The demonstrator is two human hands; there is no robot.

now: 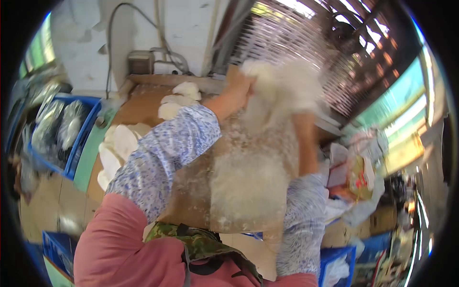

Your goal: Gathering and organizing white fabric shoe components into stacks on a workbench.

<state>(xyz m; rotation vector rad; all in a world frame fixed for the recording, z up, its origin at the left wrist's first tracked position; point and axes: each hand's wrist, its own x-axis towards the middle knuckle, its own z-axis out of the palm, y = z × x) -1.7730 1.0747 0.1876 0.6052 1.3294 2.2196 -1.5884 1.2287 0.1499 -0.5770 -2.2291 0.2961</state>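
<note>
Both my arms, in blue-and-white patterned sleeve covers, reach out over a brown work table. At the far side my left hand is closed on the near edge of a soft white fluffy piece. My right hand is raised to the right of it, against a blurred white fluffy mass; its fingers are hidden and smeared by motion. Below the hands, a roughly square white fluffy pad lies flat near the table's front edge. White tufts and dust are scattered around the pad.
Flat white rounded pieces pile up at the table's left, with several more white pieces farther back. A blue crate with plastic-wrapped items stands at left. Bagged goods lie at right. A slatted screen rises behind.
</note>
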